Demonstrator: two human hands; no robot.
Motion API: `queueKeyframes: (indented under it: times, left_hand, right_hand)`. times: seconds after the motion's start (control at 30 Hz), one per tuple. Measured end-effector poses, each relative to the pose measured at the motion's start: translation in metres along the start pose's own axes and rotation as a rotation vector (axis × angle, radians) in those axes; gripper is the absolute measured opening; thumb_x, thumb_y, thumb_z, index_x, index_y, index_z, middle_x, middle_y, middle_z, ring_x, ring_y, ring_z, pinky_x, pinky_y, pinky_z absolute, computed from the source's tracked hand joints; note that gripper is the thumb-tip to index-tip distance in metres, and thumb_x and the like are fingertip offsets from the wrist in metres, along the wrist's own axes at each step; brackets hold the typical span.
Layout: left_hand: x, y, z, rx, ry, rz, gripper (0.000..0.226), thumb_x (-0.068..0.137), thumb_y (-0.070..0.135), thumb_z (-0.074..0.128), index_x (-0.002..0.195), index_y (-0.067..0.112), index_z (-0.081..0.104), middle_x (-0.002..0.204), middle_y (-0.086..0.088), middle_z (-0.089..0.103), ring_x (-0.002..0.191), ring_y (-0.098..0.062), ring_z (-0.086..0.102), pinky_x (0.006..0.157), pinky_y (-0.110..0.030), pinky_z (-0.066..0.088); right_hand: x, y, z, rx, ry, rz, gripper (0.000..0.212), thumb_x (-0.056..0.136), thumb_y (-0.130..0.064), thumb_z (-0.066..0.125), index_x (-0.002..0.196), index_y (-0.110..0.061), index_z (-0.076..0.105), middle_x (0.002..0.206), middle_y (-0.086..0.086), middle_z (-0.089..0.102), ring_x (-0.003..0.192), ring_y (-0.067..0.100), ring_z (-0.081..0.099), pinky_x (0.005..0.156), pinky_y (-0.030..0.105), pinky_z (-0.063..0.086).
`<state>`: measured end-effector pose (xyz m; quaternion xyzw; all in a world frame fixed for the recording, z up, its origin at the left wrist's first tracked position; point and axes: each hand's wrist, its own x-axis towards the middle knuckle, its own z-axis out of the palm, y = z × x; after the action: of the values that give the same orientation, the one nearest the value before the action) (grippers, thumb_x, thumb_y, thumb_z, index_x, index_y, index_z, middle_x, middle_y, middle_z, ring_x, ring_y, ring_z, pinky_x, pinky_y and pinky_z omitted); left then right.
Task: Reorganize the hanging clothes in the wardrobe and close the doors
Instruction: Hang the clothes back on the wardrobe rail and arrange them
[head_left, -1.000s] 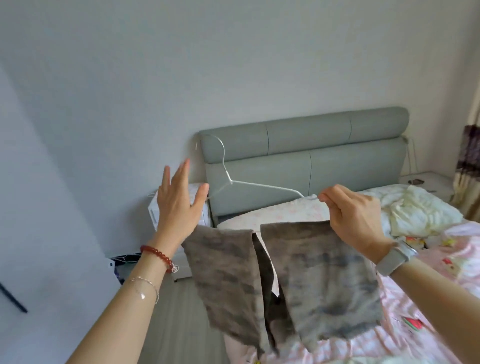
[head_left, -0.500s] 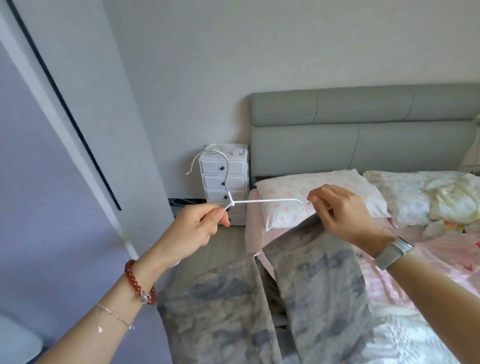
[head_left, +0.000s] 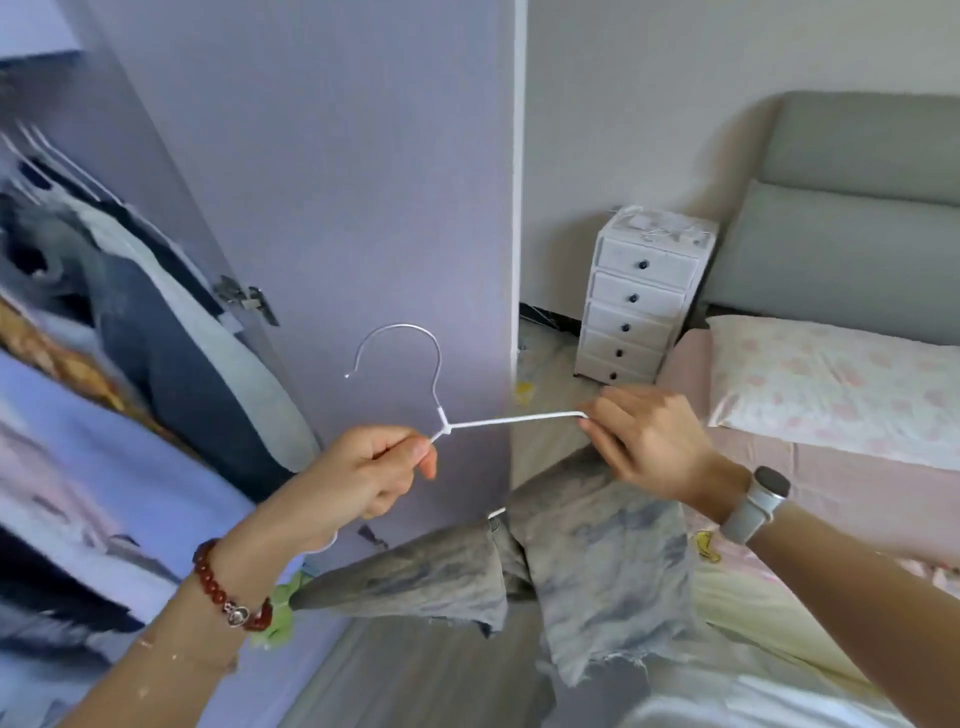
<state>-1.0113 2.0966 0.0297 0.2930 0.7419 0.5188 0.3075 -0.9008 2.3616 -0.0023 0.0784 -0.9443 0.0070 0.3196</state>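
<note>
Both hands (head_left: 363, 473) gripping hanger (head_left: 498, 421), beside door edge (head_left: 516, 260)

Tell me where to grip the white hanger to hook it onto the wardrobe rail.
Grip the white hanger at its neck, just under the hook, coming from below as the left hand does. That leaves the open hook free on top; the shorts hang underneath.

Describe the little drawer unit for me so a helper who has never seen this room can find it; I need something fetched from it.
Start at the grey padded headboard of the bed. In the gap between it and the lilac wardrobe door stands a narrow white drawer unit on the floor. It alone has a stack of five small drawers, each with one dark knob.
</note>
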Motion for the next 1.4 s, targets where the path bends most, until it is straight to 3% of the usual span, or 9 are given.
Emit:
queueKeyframes:
  times: [0.37, 0.47, 0.63, 0.83, 0.97, 1.03, 1.1, 1.2, 1.4]
  left_hand:
    - [-0.101, -0.071, -0.126, 0.215, 0.318, -0.129, 0.031, 0.094, 0.007, 0.047, 0.067, 0.01, 0.06, 0.041, 0.01, 0.039, 0.039, -0.002, 0.03, 0.044, -0.014, 0.027]
    - [-0.143, -0.085, -0.167, 0.334, 0.506, -0.077, 0.029, 0.092, 0.005, 0.051, 0.066, 0.013, 0.06, 0.043, 0.014, 0.046, 0.042, 0.001, 0.039, 0.049, -0.013, 0.031]
    - [-0.224, -0.112, -0.235, 0.438, 0.906, -0.024, 0.033, 0.091, 0.005, 0.051, 0.068, 0.027, 0.058, 0.066, 0.0, 0.055, 0.06, -0.001, 0.046, 0.06, -0.01, 0.036]
    - [-0.304, -0.145, -0.302, 0.481, 1.341, 0.025, 0.025, 0.095, 0.006, 0.046, 0.08, 0.021, 0.06, 0.084, 0.016, 0.059, 0.082, 0.009, 0.052, 0.075, -0.003, 0.035]
    - [-0.331, -0.152, -0.333, 0.531, 1.509, 0.008, 0.014, 0.093, 0.008, 0.05, 0.099, 0.008, 0.063, 0.101, -0.002, 0.059, 0.095, -0.014, 0.053, 0.082, -0.006, 0.035]
    - [-0.337, -0.148, -0.343, 0.522, 1.617, -0.019, 0.02, 0.089, 0.01, 0.057, 0.109, 0.005, 0.06, 0.109, -0.009, 0.057, 0.103, -0.021, 0.052, 0.091, -0.019, 0.037]
    - [-0.342, -0.139, -0.347, 0.54, 1.701, 0.007, 0.031, 0.086, 0.009, 0.061, 0.116, 0.004, 0.055, 0.116, -0.014, 0.052, 0.107, -0.02, 0.047, 0.095, -0.016, 0.032]
    - [-0.344, -0.117, -0.348, 0.706, 1.781, 0.117, 0.033, 0.086, 0.017, 0.056, 0.116, 0.002, 0.053, 0.118, -0.015, 0.05, 0.113, -0.019, 0.042, 0.098, -0.011, 0.025]
    - [-0.333, -0.058, -0.368, 1.142, 1.838, 0.25, 0.035, 0.081, 0.011, 0.055, 0.116, 0.005, 0.057, 0.125, -0.021, 0.048, 0.121, -0.026, 0.033, 0.101, -0.036, 0.026]
  right_hand:
    - [0.057, -0.159, 0.096, 0.355, -0.245, -0.199, 0.045, 0.097, -0.027, 0.027, 0.093, -0.01, 0.069, 0.074, 0.003, 0.063, 0.039, 0.024, 0.05, 0.033, 0.022, 0.034]
    - [0.095, -0.215, 0.106, 0.494, -0.312, -0.259, 0.028, 0.087, -0.018, 0.043, 0.101, -0.008, 0.065, 0.063, 0.001, 0.063, 0.04, 0.027, 0.05, 0.036, 0.023, 0.039]
    - [0.169, -0.322, 0.119, 0.626, -0.373, -0.443, 0.029, 0.083, -0.015, 0.043, 0.111, -0.016, 0.051, 0.056, 0.005, 0.055, 0.046, 0.021, 0.032, 0.049, 0.026, 0.033]
    - [0.238, -0.45, 0.131, 0.977, -0.421, -0.532, 0.013, 0.092, -0.011, 0.049, 0.102, -0.004, 0.055, 0.044, -0.014, 0.035, 0.051, 0.013, 0.034, 0.052, 0.032, 0.031]
    - [0.257, -0.507, 0.141, 1.079, -0.409, -0.483, 0.011, 0.093, -0.011, 0.047, 0.096, -0.005, 0.055, 0.045, -0.012, 0.038, 0.048, 0.001, 0.044, 0.05, 0.023, 0.025]
    - [0.263, -0.528, 0.146, 1.13, -0.433, -0.415, 0.01, 0.092, -0.01, 0.048, 0.096, -0.005, 0.055, 0.049, -0.017, 0.048, 0.048, -0.002, 0.045, 0.052, 0.021, 0.027]
    - [0.272, -0.547, 0.15, 1.174, -0.431, -0.339, 0.011, 0.091, -0.009, 0.049, 0.096, -0.004, 0.057, 0.047, -0.019, 0.048, 0.047, -0.002, 0.045, 0.057, 0.024, 0.033]
    - [0.291, -0.567, 0.155, 1.21, -0.393, -0.23, 0.011, 0.09, -0.011, 0.05, 0.095, -0.007, 0.058, 0.049, -0.013, 0.05, 0.05, 0.006, 0.049, 0.062, 0.035, 0.046]
    - [0.34, -0.589, 0.161, 1.239, -0.281, -0.06, 0.014, 0.091, -0.006, 0.043, 0.097, -0.004, 0.056, 0.059, 0.01, 0.055, 0.062, 0.029, 0.056, 0.064, 0.04, 0.046]
